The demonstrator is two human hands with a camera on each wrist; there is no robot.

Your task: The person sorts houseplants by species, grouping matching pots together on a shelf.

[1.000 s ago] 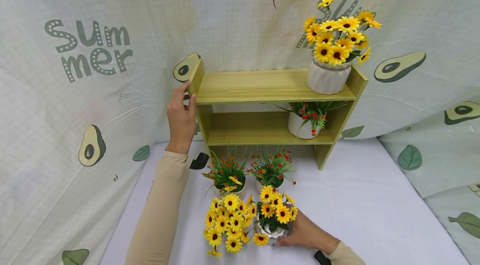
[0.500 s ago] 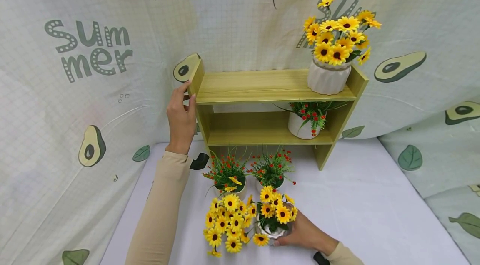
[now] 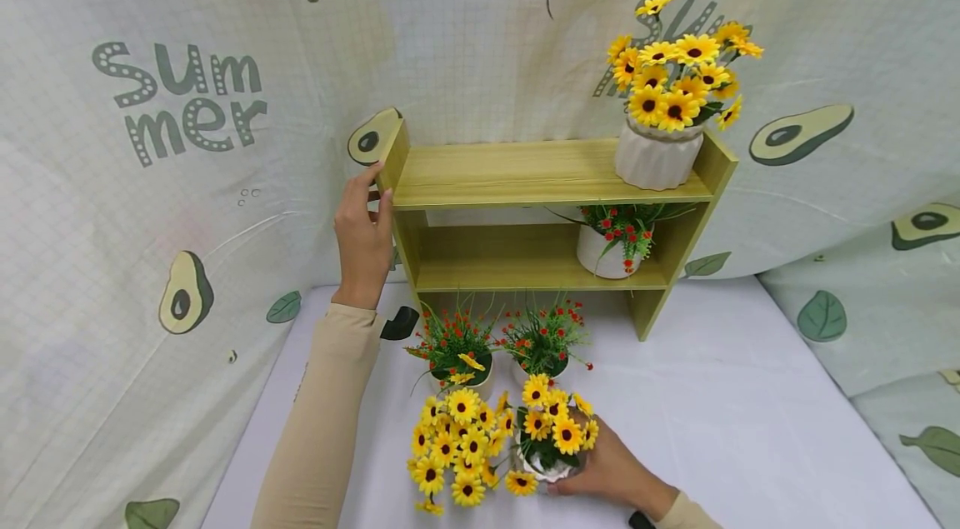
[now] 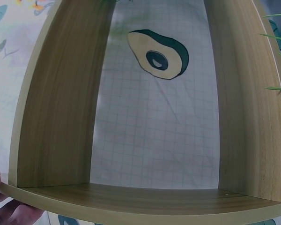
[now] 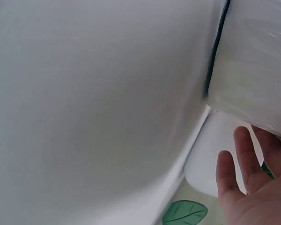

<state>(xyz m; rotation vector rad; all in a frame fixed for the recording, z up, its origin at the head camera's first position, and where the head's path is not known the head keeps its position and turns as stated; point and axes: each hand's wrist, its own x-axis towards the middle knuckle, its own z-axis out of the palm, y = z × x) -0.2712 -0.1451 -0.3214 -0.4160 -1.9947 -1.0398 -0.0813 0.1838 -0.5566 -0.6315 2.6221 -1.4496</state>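
Observation:
My right hand [image 3: 611,466] grips a white ribbed flowerpot [image 3: 546,472] of yellow artificial sunflowers [image 3: 558,429], low in the head view. The right wrist view shows its fingers [image 5: 247,152] spread against the underside of a pale pot [image 5: 255,75]; the thumb is hidden there. At the left end of a two-tier wooden shelf [image 3: 510,171], my left hand [image 3: 363,242] holds the side panel, thumb by its front edge. In the left wrist view, only parts of its fingers [image 4: 21,213] show past the panel edge.
A sunflower pot [image 3: 654,156] stands on the top tier's right end. Below it sits a pot [image 3: 600,252] with red flowers. Two red-flowered grass plants [image 3: 453,337] and another bunch of sunflowers [image 3: 457,446] stand on the white table [image 3: 735,412], left of and behind my right hand.
The sunflower pot in my right hand has shifted slightly to the right. My left hand stays on the shelf panel.

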